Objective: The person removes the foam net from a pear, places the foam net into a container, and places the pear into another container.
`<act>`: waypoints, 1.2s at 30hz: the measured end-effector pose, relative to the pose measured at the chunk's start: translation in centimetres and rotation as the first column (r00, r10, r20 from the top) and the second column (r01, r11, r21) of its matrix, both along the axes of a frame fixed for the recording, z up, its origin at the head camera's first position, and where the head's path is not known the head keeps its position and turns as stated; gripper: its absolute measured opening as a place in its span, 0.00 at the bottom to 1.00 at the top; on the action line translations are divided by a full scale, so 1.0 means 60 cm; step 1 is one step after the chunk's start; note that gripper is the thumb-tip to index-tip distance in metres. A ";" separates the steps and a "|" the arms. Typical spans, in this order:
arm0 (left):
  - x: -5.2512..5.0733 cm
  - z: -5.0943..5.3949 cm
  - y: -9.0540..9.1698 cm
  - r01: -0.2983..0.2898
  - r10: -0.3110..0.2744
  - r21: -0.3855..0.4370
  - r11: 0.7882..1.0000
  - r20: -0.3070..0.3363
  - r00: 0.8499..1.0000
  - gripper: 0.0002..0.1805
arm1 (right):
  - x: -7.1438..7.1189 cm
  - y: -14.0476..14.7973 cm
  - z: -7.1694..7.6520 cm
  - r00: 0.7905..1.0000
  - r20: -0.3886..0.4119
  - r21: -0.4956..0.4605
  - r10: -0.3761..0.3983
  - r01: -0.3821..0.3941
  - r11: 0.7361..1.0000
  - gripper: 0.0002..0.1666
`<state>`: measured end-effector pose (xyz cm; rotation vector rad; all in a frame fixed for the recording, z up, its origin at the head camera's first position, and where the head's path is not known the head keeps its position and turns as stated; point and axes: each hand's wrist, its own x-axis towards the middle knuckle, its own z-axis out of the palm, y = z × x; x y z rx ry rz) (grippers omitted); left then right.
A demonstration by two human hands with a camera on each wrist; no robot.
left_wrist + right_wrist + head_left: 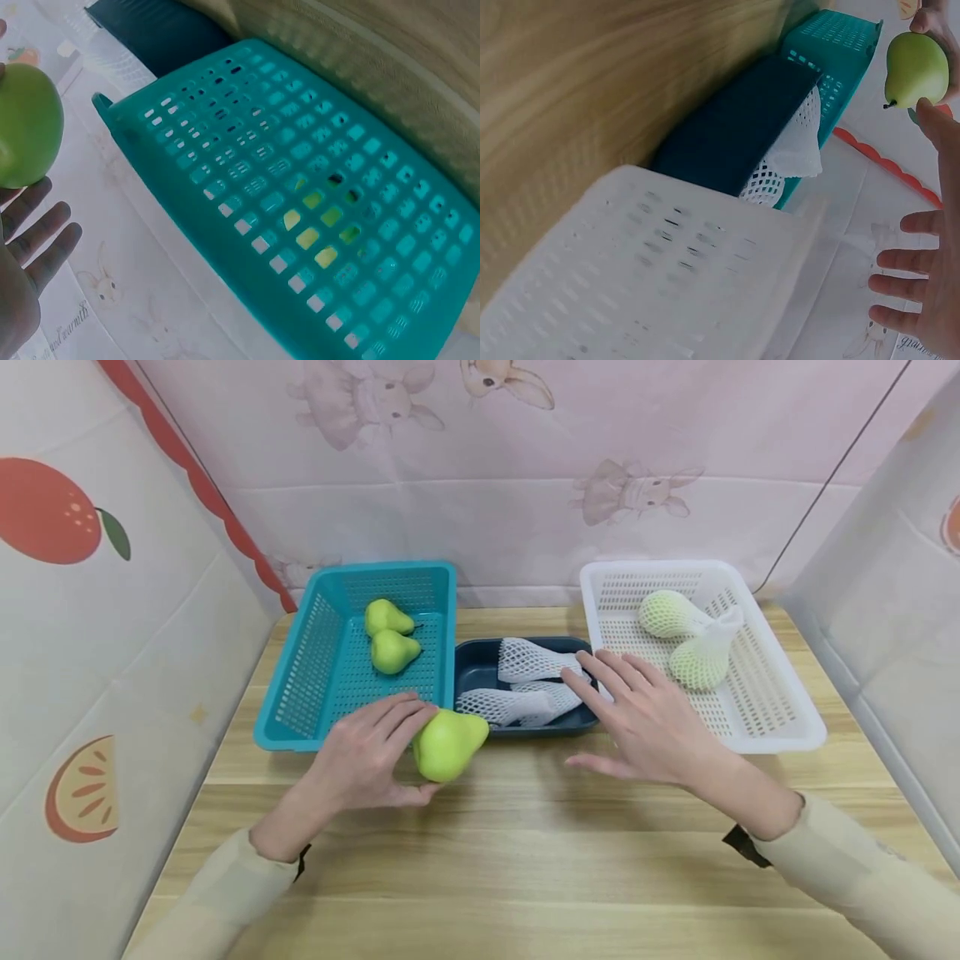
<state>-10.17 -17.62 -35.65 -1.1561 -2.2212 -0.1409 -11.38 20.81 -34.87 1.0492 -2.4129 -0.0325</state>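
Note:
My left hand (pixel 367 752) grips a green pear (pixel 448 745) above the table, in front of the teal basket and the dark blue tray. The pear's narrow end points right; it also shows in the left wrist view (pixel 28 124) and the right wrist view (pixel 916 71). Over the right end of the dark blue tray (pixel 476 653), my right hand (pixel 641 722) hovers with fingers spread and holds nothing. Several white foam net sleeves (pixel 536 662) lie in that tray, close to the right fingertips.
Two bare pears (pixel 395 652) lie in the teal basket (pixel 300 739) on the left. Two pears in foam nets (pixel 699 664) lie in the white basket (pixel 780 739) on the right. Printed cloth walls (pixel 487 543) enclose the wooden table (pixel 480 877).

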 end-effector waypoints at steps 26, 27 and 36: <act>-0.056 0.063 -0.057 -0.031 0.031 -0.071 0.997 0.006 0.999 0.51 | 0.051 0.038 -0.076 0.979 0.063 -0.162 -0.193 0.201 0.966 0.71; -0.061 0.065 -0.061 -0.034 0.034 -0.074 0.997 0.002 0.999 0.51 | 0.052 0.039 -0.077 0.978 0.064 -0.162 -0.198 0.205 0.965 0.71; -0.107 0.073 -0.088 -0.064 0.067 -0.113 0.992 0.017 0.998 0.49 | 0.058 0.042 -0.085 0.973 0.077 -0.195 -0.216 0.227 0.954 0.71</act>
